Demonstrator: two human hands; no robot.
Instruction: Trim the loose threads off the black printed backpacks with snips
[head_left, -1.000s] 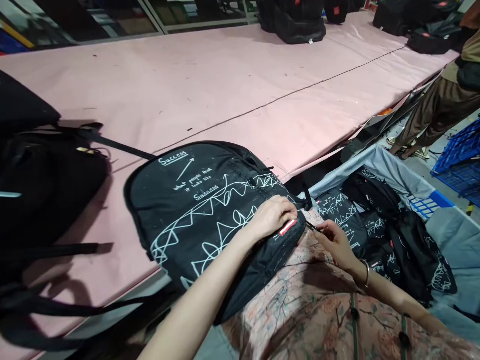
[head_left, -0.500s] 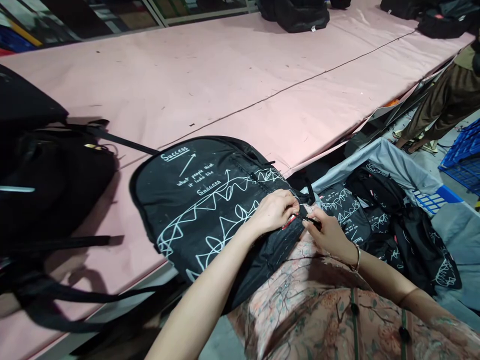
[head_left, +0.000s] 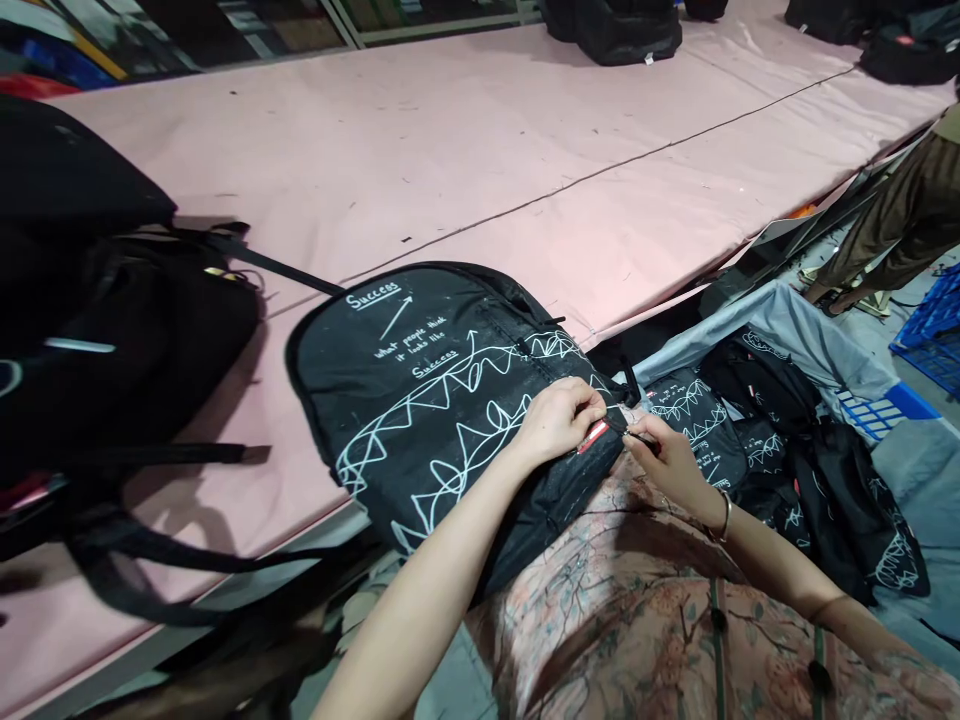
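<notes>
A black backpack (head_left: 405,400) printed with white scribbles and the word "Success" lies on the pink table's near edge and partly over my lap. My left hand (head_left: 559,420) is closed on the bag's fabric at its right side, fingertips pinched beside a small red label (head_left: 592,437). Just right of it, my right hand (head_left: 667,460) is closed around a small black tool (head_left: 641,437) that looks like thread snips. Its tip points at the bag edge by my left fingertips. The exact shape of the tool is partly hidden by my fingers.
The pink table (head_left: 465,150) carries thread scraps. Black bags (head_left: 97,300) with loose straps stand at the left; another black bag (head_left: 630,30) sits at the back. A lined blue crate (head_left: 877,410) of printed bags is at my right. A person's legs (head_left: 889,220) stand beyond.
The view has shifted slightly, so everything appears a little further right. My hands stay at the same spot on the bag, and the red label now shows more fully.
</notes>
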